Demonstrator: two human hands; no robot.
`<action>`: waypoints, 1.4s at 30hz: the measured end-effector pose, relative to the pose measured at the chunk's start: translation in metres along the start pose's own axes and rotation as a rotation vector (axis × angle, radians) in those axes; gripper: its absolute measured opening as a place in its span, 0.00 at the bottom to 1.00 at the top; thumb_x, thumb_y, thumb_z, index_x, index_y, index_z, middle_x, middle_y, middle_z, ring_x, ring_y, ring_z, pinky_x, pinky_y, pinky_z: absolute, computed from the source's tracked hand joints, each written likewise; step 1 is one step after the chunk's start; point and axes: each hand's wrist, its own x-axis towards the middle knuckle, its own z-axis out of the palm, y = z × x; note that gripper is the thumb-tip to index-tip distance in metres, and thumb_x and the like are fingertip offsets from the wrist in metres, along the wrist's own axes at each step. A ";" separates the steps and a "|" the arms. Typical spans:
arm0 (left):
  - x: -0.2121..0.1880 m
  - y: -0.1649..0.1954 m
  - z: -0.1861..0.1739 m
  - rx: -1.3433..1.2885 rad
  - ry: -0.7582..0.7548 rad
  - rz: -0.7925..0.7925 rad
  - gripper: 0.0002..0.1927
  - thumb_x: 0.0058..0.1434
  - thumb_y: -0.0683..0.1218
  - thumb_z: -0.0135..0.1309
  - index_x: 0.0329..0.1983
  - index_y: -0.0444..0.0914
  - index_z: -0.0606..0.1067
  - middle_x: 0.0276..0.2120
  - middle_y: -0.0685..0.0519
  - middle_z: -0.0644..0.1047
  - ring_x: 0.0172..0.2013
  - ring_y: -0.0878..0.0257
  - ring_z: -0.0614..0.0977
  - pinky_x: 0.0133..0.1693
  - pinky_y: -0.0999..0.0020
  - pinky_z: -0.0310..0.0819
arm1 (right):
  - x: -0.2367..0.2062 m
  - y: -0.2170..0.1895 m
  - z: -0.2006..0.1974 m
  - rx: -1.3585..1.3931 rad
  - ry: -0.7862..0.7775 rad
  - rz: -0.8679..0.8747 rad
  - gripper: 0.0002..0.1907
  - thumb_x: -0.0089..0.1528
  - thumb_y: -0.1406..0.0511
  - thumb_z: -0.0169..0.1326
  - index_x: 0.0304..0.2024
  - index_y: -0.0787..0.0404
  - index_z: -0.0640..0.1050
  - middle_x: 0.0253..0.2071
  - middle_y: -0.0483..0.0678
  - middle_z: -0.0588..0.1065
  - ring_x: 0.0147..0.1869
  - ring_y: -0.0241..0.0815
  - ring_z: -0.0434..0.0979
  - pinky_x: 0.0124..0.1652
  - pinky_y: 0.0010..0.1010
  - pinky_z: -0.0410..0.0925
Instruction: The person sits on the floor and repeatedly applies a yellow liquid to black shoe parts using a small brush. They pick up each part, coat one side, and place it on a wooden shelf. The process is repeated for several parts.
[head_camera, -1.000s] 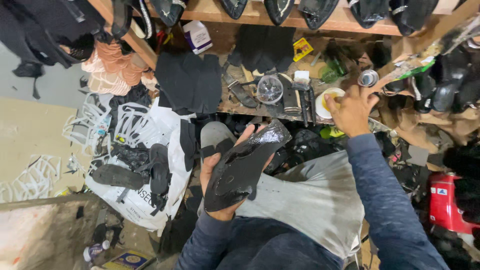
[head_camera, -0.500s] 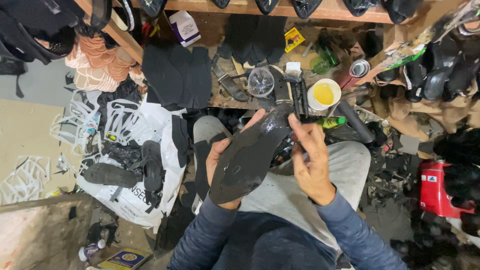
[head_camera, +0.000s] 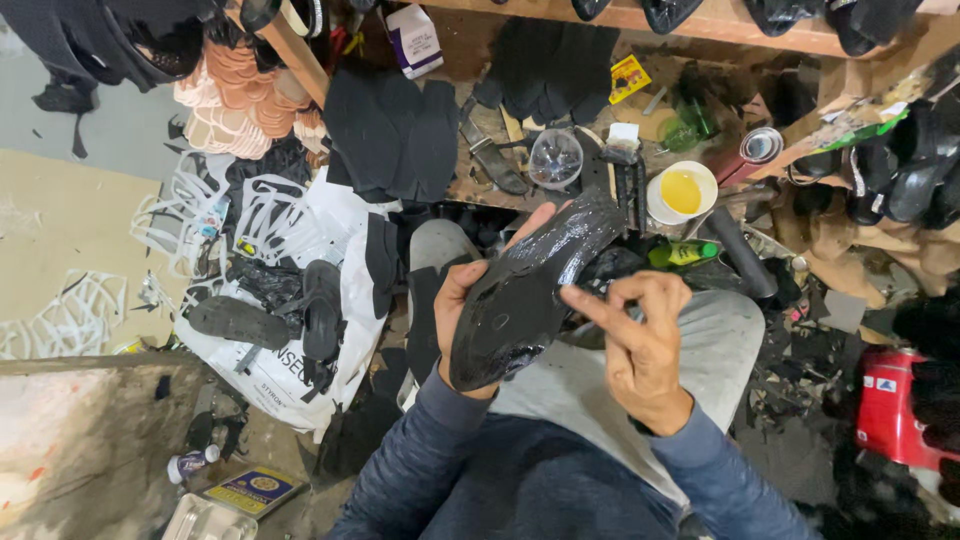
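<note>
The fingers (head_camera: 470, 290) of the left hand (head_camera: 462, 312) wrap around a shiny black shoe sole (head_camera: 535, 290), held up over the lap. The right hand (head_camera: 640, 345) has bent fingers, one touching the sole's edge. The low wooden table (head_camera: 480, 190) is messy. On it a white cup (head_camera: 682, 192) holds yellow glue. A white sack (head_camera: 280, 300) on the floor holds black straps.
</note>
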 end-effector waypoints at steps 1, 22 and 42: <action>0.000 -0.001 0.000 -0.015 -0.011 -0.001 0.43 0.67 0.48 0.41 0.83 0.31 0.44 0.76 0.35 0.56 0.72 0.47 0.64 0.74 0.58 0.56 | -0.001 0.002 0.002 -0.024 -0.014 0.038 0.33 0.52 0.75 0.50 0.59 0.50 0.79 0.40 0.46 0.65 0.49 0.49 0.63 0.56 0.39 0.54; 0.014 0.011 -0.008 0.042 -0.036 0.123 0.43 0.67 0.47 0.40 0.82 0.28 0.44 0.77 0.36 0.54 0.73 0.49 0.63 0.75 0.60 0.53 | -0.021 -0.021 0.009 -0.037 -0.052 0.035 0.34 0.51 0.74 0.49 0.59 0.49 0.80 0.54 0.51 0.63 0.62 0.54 0.61 0.63 0.49 0.53; 0.013 0.012 -0.017 0.246 0.001 0.085 0.39 0.71 0.49 0.34 0.83 0.31 0.46 0.75 0.35 0.57 0.72 0.44 0.64 0.74 0.53 0.54 | 0.019 0.010 0.018 -0.167 -0.276 -0.103 0.41 0.49 0.76 0.52 0.57 0.27 0.80 0.77 0.54 0.52 0.81 0.64 0.41 0.72 0.60 0.39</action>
